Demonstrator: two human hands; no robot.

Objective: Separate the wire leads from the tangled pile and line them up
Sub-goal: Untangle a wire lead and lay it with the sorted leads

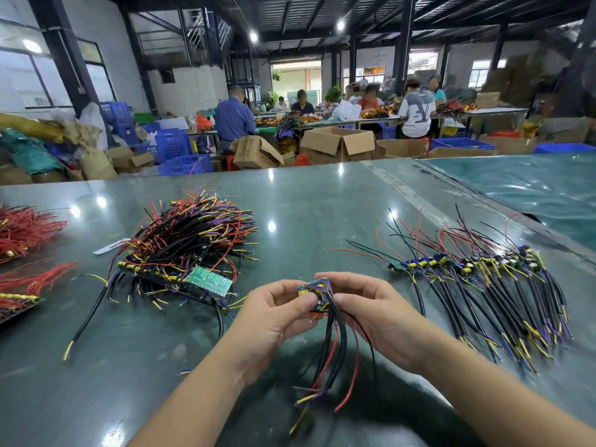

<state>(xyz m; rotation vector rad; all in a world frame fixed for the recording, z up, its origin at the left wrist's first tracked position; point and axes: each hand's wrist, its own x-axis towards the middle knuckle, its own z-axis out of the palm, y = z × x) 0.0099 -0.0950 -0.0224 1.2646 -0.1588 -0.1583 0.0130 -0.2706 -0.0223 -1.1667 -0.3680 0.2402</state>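
Black-wired board [317, 296] pinched by both hands, left [277, 314] and right [371, 312]; no legible writing.

Two hands [277, 312], one tangled pile [190, 243]

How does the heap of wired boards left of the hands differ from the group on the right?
The left heap is a tangled mound, wires crossing every way; the right group lies flat in a row, leads roughly parallel. In the heap, boards are mostly buried, one green board face showing; in the right group, the boards form a line, thin leads fanning away, thick cables toward the person. Both have black, red, yellow and purple wires.
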